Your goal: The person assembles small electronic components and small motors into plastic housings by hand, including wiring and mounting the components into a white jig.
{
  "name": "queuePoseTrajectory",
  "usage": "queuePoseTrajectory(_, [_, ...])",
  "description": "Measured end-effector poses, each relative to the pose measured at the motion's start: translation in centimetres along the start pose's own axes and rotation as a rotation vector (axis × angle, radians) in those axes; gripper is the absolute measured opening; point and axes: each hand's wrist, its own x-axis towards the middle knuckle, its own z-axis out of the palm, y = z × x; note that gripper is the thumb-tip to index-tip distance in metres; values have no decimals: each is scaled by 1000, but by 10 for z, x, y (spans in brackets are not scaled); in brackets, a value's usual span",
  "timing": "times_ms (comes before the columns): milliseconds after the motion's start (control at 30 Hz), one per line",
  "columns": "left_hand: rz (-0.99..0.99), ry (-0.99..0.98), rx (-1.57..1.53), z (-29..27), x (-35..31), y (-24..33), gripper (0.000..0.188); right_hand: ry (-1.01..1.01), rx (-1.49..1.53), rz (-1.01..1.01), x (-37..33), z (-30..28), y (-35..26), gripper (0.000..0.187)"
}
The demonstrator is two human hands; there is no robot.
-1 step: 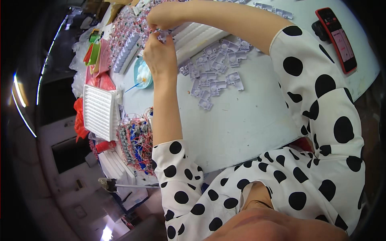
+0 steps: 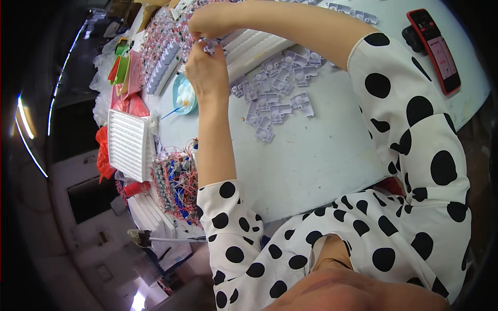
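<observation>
At the far side of the table my two hands meet, fingers close together. My left hand (image 2: 206,70) is closed, pinching a small pale-lilac plastic housing (image 2: 210,46) between thumb and fingers. Just above it my right hand (image 2: 212,20) bends down with curled fingers that reach the housing. What the right fingertips hold is hidden. A pile of similar lilac plastic housings (image 2: 280,83) lies to the right of my left forearm. Beside my left wrist is a light-blue dish (image 2: 194,108) with white fluffy stuff and a thin blue stick.
Tangled parts with red wires (image 2: 161,36) heap up at the far left, and motor-like parts with wires (image 2: 179,181) nearer. A white ribbed tray (image 2: 128,145) leans at the left edge; white foam strips (image 2: 259,49) lie beyond the housings. A red-cased phone (image 2: 436,52) stands at right.
</observation>
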Motion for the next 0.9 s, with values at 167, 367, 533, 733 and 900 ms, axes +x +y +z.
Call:
queuePoseTrajectory(167, [52,-44,117,4,2,9,33,153,-9,-110,-4,4,6,16])
queuePoseTrajectory(367, [12,-98,215,14,13,15,25,237,-33,-200,2,-17,16,12])
queuePoseTrajectory(533, [51,-51,238,23,19,4,25,297,-30,-196,-13,-57,6,10])
queuePoseTrajectory(733, [28,-74,256,34,24,5,27,148,-181,-177,-49,-125,-27,15])
queuePoseTrajectory(900, [-17,-195,297,11,35,-17,33,58,-196,-121,-109,-179,-104,16])
